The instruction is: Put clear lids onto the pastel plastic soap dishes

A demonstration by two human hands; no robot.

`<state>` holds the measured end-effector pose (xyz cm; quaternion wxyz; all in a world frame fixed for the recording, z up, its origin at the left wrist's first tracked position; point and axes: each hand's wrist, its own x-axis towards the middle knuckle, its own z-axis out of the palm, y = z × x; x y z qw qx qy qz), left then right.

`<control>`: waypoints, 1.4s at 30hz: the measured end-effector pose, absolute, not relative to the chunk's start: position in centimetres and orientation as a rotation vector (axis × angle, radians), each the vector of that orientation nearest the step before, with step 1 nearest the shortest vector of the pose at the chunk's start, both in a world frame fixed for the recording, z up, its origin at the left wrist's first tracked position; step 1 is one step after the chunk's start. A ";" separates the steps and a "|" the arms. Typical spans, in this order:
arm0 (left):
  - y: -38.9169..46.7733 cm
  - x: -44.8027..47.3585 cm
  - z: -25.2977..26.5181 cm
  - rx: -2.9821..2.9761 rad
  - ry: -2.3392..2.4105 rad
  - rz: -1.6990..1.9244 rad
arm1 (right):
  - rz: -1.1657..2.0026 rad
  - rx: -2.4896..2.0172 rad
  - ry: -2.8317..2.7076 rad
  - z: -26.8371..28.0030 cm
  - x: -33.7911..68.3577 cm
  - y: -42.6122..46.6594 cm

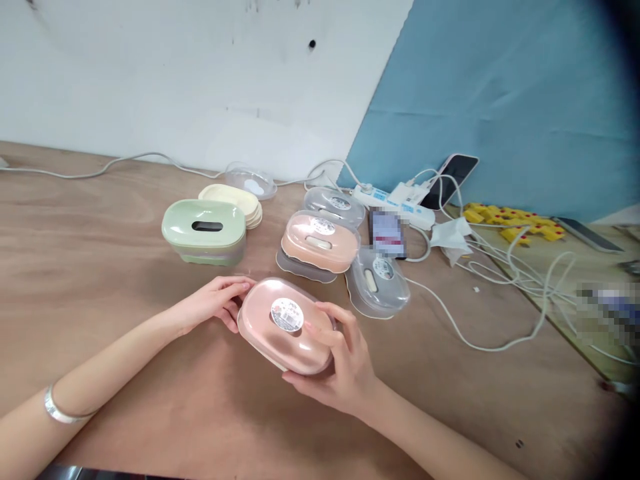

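A pink oval tissue box (263,323) with a clear lid and a round printed sticker (287,315) is held just in front of me, slightly tilted. My right hand (345,363) grips its right end, thumb along the near side and fingers over the top. At the left end, the curled fingers of my left hand (220,303) hold the rim; some fingertips are hidden behind the box. Beyond it sits another pink tissue box (305,250) on a grey piece (300,265). A grey tissue box (385,300) stands to the right.
A green tissue box (183,217) stands at left before a stack of cream oval plates (233,197). Behind are a clear lid (245,179) and another grey box (323,198). A power strip (380,199), phones (453,180) and loose white cables (480,347) occupy the right.
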<state>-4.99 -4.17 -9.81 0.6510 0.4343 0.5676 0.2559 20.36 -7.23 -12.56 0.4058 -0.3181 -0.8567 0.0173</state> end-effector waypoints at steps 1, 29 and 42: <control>-4.2 -4.9 -9.8 0.991 1.299 0.580 | -0.010 -0.802 -2.182 -12.6 20.4 -7.3; -4.7 -4.9 -9.8 1.085 1.113 0.691 | -0.046 -0.618 -2.257 -12.9 20.4 -6.7; -4.8 -4.6 -10.3 1.170 1.092 0.561 | -0.633 -1.093 -1.780 -10.2 25.8 -1.8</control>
